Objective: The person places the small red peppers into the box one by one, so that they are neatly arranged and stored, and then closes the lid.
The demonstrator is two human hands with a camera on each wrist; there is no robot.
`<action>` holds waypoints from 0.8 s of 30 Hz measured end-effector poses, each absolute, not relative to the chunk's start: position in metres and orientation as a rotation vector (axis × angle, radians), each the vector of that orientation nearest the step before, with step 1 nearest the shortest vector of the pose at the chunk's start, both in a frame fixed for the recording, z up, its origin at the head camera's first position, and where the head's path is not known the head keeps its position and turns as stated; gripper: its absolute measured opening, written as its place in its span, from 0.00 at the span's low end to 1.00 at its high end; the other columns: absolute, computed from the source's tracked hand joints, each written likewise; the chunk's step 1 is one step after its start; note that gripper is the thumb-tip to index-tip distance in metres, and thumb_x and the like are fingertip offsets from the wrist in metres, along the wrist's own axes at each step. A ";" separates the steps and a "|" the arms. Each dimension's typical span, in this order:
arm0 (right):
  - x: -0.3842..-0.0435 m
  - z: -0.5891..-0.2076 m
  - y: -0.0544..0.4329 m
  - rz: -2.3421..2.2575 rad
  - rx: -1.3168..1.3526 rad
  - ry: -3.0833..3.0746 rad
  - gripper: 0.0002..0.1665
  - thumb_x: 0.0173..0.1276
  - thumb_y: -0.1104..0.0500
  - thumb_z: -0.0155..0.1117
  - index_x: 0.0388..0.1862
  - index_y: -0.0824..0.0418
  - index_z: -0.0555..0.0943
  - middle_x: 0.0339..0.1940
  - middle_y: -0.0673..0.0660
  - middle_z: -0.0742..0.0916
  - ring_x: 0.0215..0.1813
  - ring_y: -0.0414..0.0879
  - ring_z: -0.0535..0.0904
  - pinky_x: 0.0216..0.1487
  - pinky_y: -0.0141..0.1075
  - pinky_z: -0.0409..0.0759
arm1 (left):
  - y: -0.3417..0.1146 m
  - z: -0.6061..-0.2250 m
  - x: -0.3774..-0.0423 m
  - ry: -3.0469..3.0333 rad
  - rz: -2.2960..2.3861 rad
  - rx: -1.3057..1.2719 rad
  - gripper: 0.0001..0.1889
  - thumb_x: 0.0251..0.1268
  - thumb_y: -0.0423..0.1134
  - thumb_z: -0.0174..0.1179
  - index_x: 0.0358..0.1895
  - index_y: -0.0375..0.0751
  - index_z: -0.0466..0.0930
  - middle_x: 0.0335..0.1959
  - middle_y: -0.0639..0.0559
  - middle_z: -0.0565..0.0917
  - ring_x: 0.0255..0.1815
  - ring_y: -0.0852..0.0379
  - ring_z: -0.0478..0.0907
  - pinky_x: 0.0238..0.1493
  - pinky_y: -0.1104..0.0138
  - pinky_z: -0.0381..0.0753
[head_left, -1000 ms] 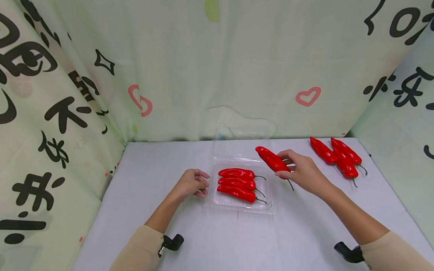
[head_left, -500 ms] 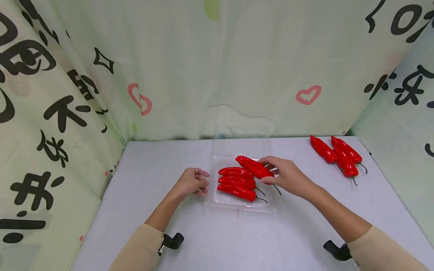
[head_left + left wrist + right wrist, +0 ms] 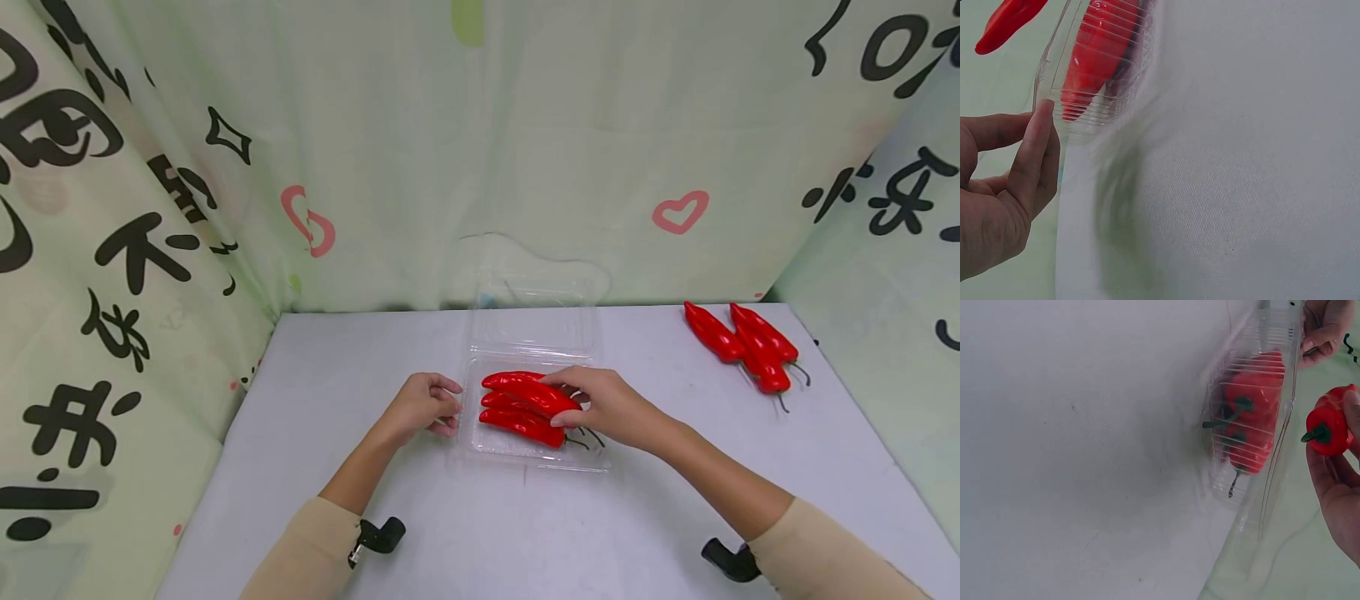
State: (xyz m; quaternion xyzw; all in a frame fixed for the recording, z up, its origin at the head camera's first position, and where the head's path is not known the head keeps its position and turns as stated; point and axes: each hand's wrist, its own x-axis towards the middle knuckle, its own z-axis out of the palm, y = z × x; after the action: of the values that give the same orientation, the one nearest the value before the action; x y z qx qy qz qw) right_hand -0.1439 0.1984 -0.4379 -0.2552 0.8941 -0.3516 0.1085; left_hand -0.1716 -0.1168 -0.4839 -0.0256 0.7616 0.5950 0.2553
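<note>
My right hand point(image 3: 615, 408) grips a glossy red chili pepper point(image 3: 536, 396) by its stem end, above three similar red peppers point(image 3: 521, 425) in a clear plastic clamshell box point(image 3: 495, 457). In the right wrist view the held pepper point(image 3: 1327, 430) shows its green cap and stands clear of the box wall. My left hand point(image 3: 426, 407) is at the box's left edge. The left wrist view shows this hand point(image 3: 1007, 181) pinching the rim point(image 3: 1040, 81) between thumb and fingertips. The held pepper partly hides the ones beneath.
Three more red peppers point(image 3: 750, 346) lie together at the table's back right. The box's transparent lid point(image 3: 536, 321) stands open behind the tray, against the printed curtain point(image 3: 405, 167). White table point(image 3: 360, 350) surrounds the box.
My right hand has carried the pepper left and down, from beside the box to just over the peppers in it. The left hand has stayed at the box's edge.
</note>
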 end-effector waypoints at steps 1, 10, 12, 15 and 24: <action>-0.143 -0.439 0.197 -1.035 -0.762 2.624 0.35 0.61 0.57 0.80 0.67 0.59 0.79 0.56 0.55 0.87 0.53 0.47 0.84 0.52 0.44 0.90 | -0.117 -0.484 -0.171 2.067 1.616 -0.071 0.15 0.67 0.26 0.65 0.55 0.29 0.78 0.36 0.37 0.85 0.26 0.52 0.85 0.28 0.65 0.90; -0.140 -0.444 0.186 -1.013 -0.853 2.578 0.32 0.61 0.59 0.79 0.65 0.59 0.81 0.58 0.56 0.86 0.58 0.52 0.81 0.50 0.42 0.90 | -0.117 -0.483 -0.171 2.076 1.605 -0.080 0.15 0.67 0.28 0.66 0.55 0.30 0.78 0.37 0.36 0.85 0.25 0.52 0.85 0.28 0.65 0.90; -0.140 -0.446 0.184 -0.994 -0.883 2.566 0.31 0.62 0.58 0.79 0.65 0.59 0.81 0.60 0.56 0.86 0.60 0.54 0.81 0.50 0.42 0.90 | -0.117 -0.483 -0.171 2.082 1.600 -0.082 0.15 0.67 0.28 0.66 0.56 0.30 0.78 0.37 0.36 0.85 0.26 0.52 0.85 0.28 0.65 0.90; -0.141 -0.447 0.182 -0.950 -0.909 2.561 0.31 0.63 0.56 0.79 0.65 0.57 0.81 0.60 0.56 0.86 0.62 0.54 0.80 0.50 0.39 0.90 | -0.116 -0.482 -0.171 2.089 1.595 -0.087 0.15 0.68 0.28 0.66 0.56 0.30 0.78 0.38 0.35 0.85 0.26 0.52 0.85 0.29 0.65 0.89; -0.137 -0.452 0.178 -0.819 -0.989 2.562 0.32 0.63 0.54 0.78 0.65 0.57 0.82 0.57 0.55 0.86 0.59 0.51 0.81 0.50 0.36 0.89 | -0.117 -0.484 -0.171 2.096 1.601 -0.083 0.15 0.67 0.28 0.66 0.54 0.31 0.79 0.36 0.36 0.84 0.25 0.51 0.85 0.29 0.65 0.89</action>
State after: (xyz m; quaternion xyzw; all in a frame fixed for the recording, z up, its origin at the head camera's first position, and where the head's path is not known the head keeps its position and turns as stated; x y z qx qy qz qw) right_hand -0.1374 0.1776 -0.4518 -0.3419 0.8855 -0.2830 0.1375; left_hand -0.1707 -0.1166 -0.4836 -0.0306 0.7693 0.5878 0.2486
